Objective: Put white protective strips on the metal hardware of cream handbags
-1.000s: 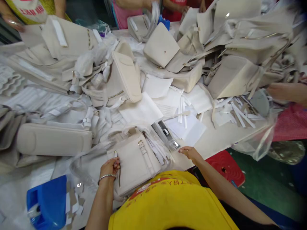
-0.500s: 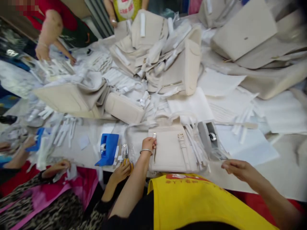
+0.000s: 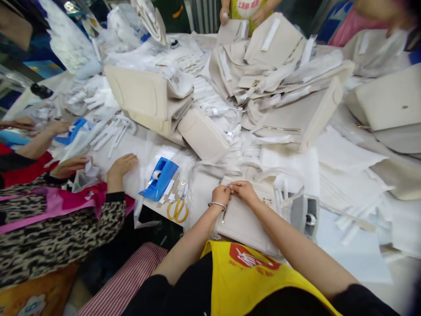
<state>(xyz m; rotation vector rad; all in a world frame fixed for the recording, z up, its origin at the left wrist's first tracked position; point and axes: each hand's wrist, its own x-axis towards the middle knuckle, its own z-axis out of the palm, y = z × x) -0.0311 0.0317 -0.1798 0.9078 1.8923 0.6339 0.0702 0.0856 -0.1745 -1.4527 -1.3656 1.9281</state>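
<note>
A cream bag (image 3: 251,219) lies on the table before me, partly under my forearms. My left hand (image 3: 221,196), with a bracelet at the wrist, is closed in a pinch on the bag's left strap (image 3: 224,216) near its upper end. Fingertip to fingertip with it, my right hand (image 3: 245,192) is closed in a pinch too; anything between its fingers is hidden. A gold buckle (image 3: 267,201) shows on the bag's right side. Beside the bag stands a grey tape dispenser (image 3: 309,215).
Yellow-handled scissors (image 3: 178,210) and a blue tape dispenser (image 3: 159,179) lie to the left. A co-worker's hand (image 3: 123,166) rests on the table further left. Cream bags (image 3: 141,96) and white wrapping are heaped behind. White sheets (image 3: 348,254) cover the right.
My right hand has moved left from beside the grey dispenser to meet my left hand at the strap. The co-worker's hand has left the scissors. My view has shifted left.
</note>
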